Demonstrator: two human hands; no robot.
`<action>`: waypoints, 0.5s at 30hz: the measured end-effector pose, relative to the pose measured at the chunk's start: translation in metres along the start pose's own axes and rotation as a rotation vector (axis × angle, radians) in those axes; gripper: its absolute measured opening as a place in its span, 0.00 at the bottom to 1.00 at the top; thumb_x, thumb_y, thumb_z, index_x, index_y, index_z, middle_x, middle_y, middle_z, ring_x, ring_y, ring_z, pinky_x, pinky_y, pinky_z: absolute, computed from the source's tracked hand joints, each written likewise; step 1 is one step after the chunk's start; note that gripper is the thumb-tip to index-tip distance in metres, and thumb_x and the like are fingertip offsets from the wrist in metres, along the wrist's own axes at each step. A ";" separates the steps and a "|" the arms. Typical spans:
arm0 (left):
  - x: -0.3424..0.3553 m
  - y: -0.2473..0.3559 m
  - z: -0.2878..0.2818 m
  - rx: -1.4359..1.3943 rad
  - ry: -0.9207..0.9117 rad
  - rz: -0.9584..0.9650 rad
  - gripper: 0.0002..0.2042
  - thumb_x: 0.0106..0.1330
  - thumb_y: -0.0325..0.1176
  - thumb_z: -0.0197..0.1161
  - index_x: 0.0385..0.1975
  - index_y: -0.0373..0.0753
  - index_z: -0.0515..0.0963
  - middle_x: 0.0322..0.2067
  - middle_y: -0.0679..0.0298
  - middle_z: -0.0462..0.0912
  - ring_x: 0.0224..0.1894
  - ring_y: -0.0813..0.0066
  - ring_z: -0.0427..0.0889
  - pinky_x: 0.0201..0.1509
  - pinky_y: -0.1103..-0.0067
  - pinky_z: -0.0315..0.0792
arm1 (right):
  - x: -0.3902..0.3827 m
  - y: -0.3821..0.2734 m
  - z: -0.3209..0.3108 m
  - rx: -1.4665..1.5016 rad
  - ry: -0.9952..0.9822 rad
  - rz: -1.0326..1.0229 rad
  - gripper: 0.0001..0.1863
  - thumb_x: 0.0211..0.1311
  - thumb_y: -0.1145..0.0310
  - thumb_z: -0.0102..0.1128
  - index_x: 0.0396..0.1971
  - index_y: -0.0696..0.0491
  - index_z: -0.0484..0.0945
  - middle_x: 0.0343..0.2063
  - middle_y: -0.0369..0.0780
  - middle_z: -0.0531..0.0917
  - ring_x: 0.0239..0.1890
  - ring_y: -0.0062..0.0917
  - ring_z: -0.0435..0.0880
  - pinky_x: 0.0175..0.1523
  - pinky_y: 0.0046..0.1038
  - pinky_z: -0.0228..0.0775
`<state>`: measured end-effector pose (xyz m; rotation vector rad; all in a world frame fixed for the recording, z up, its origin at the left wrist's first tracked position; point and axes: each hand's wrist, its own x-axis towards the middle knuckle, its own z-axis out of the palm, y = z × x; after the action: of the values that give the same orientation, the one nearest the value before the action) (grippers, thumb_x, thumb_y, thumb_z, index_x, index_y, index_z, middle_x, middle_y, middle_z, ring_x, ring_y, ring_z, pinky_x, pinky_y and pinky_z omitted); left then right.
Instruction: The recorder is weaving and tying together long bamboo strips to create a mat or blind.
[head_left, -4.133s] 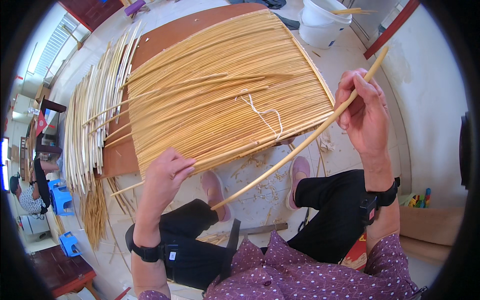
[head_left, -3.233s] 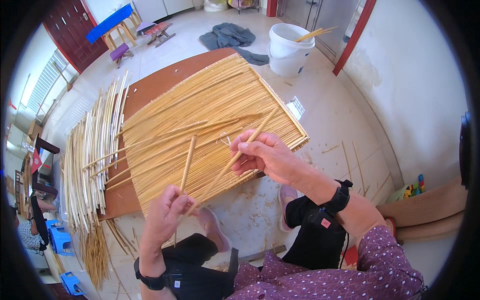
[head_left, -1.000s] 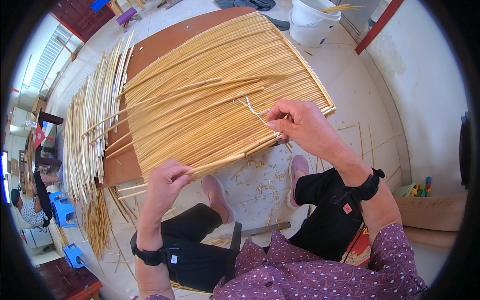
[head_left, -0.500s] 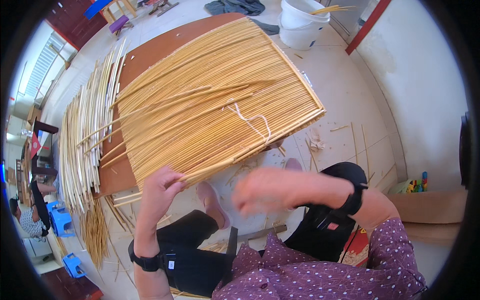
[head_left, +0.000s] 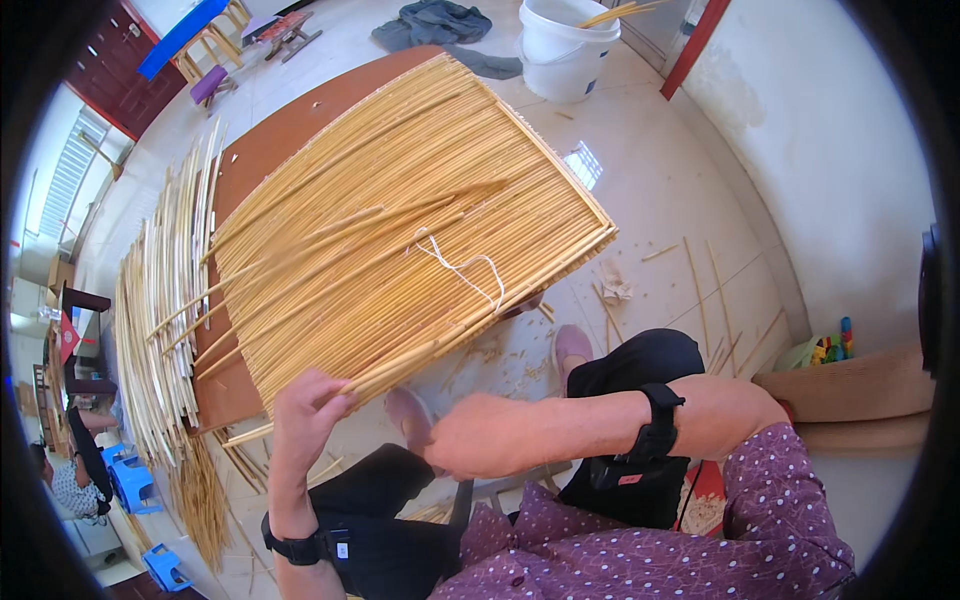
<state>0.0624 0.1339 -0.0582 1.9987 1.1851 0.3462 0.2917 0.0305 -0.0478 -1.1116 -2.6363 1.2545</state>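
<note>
straw-coloured stalks make up the mat (head_left: 430, 165), laid side by side in close rows over most of the brown table (head_left: 245, 190). judged by coverage, the bulk of the field is complete, and the far right side shows a straight border strip. outstanding, by the same judgement, is the near edge: the edge stalk (head_left: 405, 368) lies along it, and no fastening of it can be made out. white string (head_left: 458, 268) lies slack on the surface close to that edge, and several loose stalks (head_left: 420, 206) rest across the rows, apparently unjoined. as to the grip, the left hand (head_left: 312, 400) pinches the edge stalk between thumb and fingers at the mat's near left corner; the mat extends away from it, forward and to the right, and a stalk end projects past the hand on the left. the right hand (head_left: 470, 435) is blurred, nearer the body and apart from the mat; its fingers are hidden, so whether it holds anything cannot be determined. further out, pale stalks (head_left: 165, 300) lie in a row at the left, a thin brown bundle (head_left: 200, 495) hangs below them, stalk pieces (head_left: 700, 285) lie on the floor at the right, and a white bucket (head_left: 565, 65) stands beyond the mat.
</note>
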 end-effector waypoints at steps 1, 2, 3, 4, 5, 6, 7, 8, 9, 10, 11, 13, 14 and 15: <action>0.001 -0.001 0.000 -0.005 -0.003 -0.006 0.07 0.53 0.22 0.67 0.33 0.30 0.82 0.25 0.62 0.77 0.27 0.75 0.81 0.29 0.82 0.73 | 0.000 0.000 0.000 -0.001 -0.032 0.007 0.10 0.53 0.67 0.59 0.34 0.57 0.80 0.30 0.47 0.83 0.35 0.44 0.83 0.38 0.42 0.75; 0.001 -0.002 0.000 -0.009 -0.003 -0.014 0.07 0.54 0.22 0.66 0.33 0.30 0.82 0.25 0.62 0.77 0.27 0.75 0.81 0.29 0.82 0.73 | 0.002 0.000 0.001 -0.003 -0.067 0.011 0.10 0.54 0.68 0.59 0.34 0.57 0.80 0.30 0.47 0.83 0.36 0.44 0.83 0.38 0.42 0.75; 0.001 -0.002 0.000 -0.006 0.000 -0.022 0.07 0.54 0.22 0.66 0.33 0.30 0.82 0.25 0.62 0.77 0.27 0.75 0.81 0.29 0.82 0.73 | 0.002 0.001 0.004 -0.001 -0.069 0.003 0.10 0.54 0.68 0.59 0.34 0.57 0.80 0.30 0.47 0.83 0.36 0.44 0.83 0.38 0.42 0.75; 0.002 -0.001 0.000 -0.033 -0.014 -0.016 0.07 0.54 0.22 0.66 0.33 0.30 0.83 0.25 0.62 0.78 0.27 0.76 0.81 0.29 0.82 0.73 | 0.002 0.003 0.008 0.049 -0.015 0.017 0.10 0.51 0.68 0.62 0.30 0.59 0.81 0.29 0.50 0.83 0.35 0.45 0.84 0.38 0.42 0.75; 0.003 -0.001 0.000 -0.061 -0.029 -0.008 0.07 0.55 0.22 0.66 0.33 0.31 0.83 0.25 0.62 0.78 0.27 0.76 0.81 0.29 0.82 0.72 | 0.002 0.003 0.011 0.099 0.038 0.032 0.11 0.47 0.68 0.64 0.26 0.62 0.82 0.28 0.52 0.83 0.34 0.46 0.84 0.38 0.42 0.76; 0.003 0.000 0.000 -0.060 -0.027 -0.015 0.07 0.55 0.22 0.66 0.33 0.31 0.83 0.25 0.62 0.78 0.27 0.76 0.81 0.29 0.82 0.72 | 0.001 0.003 0.012 0.102 0.034 0.026 0.11 0.47 0.68 0.64 0.26 0.62 0.82 0.28 0.52 0.83 0.34 0.46 0.84 0.38 0.42 0.76; 0.002 0.000 0.000 -0.055 -0.023 -0.015 0.07 0.55 0.22 0.66 0.33 0.30 0.83 0.25 0.62 0.78 0.26 0.76 0.81 0.29 0.82 0.72 | 0.001 0.004 0.012 0.091 0.039 0.024 0.11 0.47 0.69 0.64 0.26 0.62 0.82 0.29 0.52 0.83 0.34 0.45 0.84 0.38 0.42 0.76; 0.002 0.000 0.000 -0.051 -0.020 -0.015 0.06 0.55 0.22 0.66 0.33 0.30 0.83 0.25 0.62 0.78 0.26 0.76 0.80 0.29 0.82 0.72 | 0.002 0.005 0.012 0.079 0.044 0.023 0.11 0.47 0.69 0.64 0.26 0.63 0.82 0.29 0.53 0.83 0.34 0.45 0.84 0.38 0.42 0.76; 0.002 0.000 0.001 -0.049 -0.017 -0.021 0.06 0.55 0.22 0.66 0.33 0.30 0.83 0.25 0.62 0.78 0.26 0.76 0.80 0.29 0.82 0.72 | 0.002 0.005 0.012 0.081 0.040 0.017 0.11 0.47 0.69 0.64 0.26 0.63 0.82 0.29 0.53 0.83 0.34 0.45 0.84 0.38 0.42 0.76; 0.002 0.000 0.001 -0.056 -0.022 -0.016 0.06 0.55 0.23 0.67 0.33 0.31 0.83 0.25 0.63 0.78 0.26 0.76 0.80 0.29 0.82 0.71 | 0.002 0.004 0.011 0.072 0.043 0.015 0.11 0.47 0.70 0.64 0.26 0.63 0.82 0.29 0.53 0.83 0.34 0.45 0.84 0.37 0.42 0.76; 0.003 0.000 0.001 -0.065 -0.029 -0.006 0.07 0.55 0.23 0.67 0.33 0.31 0.83 0.25 0.63 0.78 0.26 0.76 0.79 0.29 0.83 0.71 | 0.002 0.003 0.009 0.062 0.047 0.018 0.11 0.46 0.70 0.64 0.26 0.63 0.82 0.29 0.53 0.83 0.34 0.45 0.84 0.37 0.42 0.76; 0.003 0.000 0.001 -0.048 -0.029 0.006 0.07 0.55 0.23 0.67 0.33 0.32 0.83 0.24 0.63 0.77 0.26 0.76 0.78 0.29 0.82 0.70 | 0.004 0.000 0.003 0.033 -0.037 0.050 0.12 0.51 0.69 0.61 0.35 0.58 0.81 0.32 0.50 0.83 0.37 0.44 0.83 0.40 0.41 0.76; 0.003 0.000 0.001 -0.029 -0.029 0.018 0.07 0.55 0.23 0.67 0.33 0.32 0.83 0.24 0.63 0.77 0.26 0.76 0.78 0.29 0.82 0.69 | 0.005 0.000 0.002 0.004 -0.117 0.080 0.16 0.55 0.68 0.57 0.44 0.53 0.81 0.35 0.47 0.84 0.41 0.43 0.83 0.44 0.41 0.75; 0.003 -0.001 0.001 -0.029 -0.027 0.015 0.07 0.55 0.23 0.67 0.33 0.32 0.83 0.24 0.63 0.77 0.26 0.76 0.78 0.29 0.82 0.69 | 0.007 0.000 0.002 0.004 -0.120 0.077 0.16 0.55 0.68 0.57 0.44 0.53 0.81 0.35 0.47 0.84 0.41 0.43 0.83 0.44 0.41 0.75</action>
<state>0.0642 0.1358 -0.0600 1.9821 1.1431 0.3409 0.2858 0.0329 -0.0512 -1.1840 -2.6987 1.3818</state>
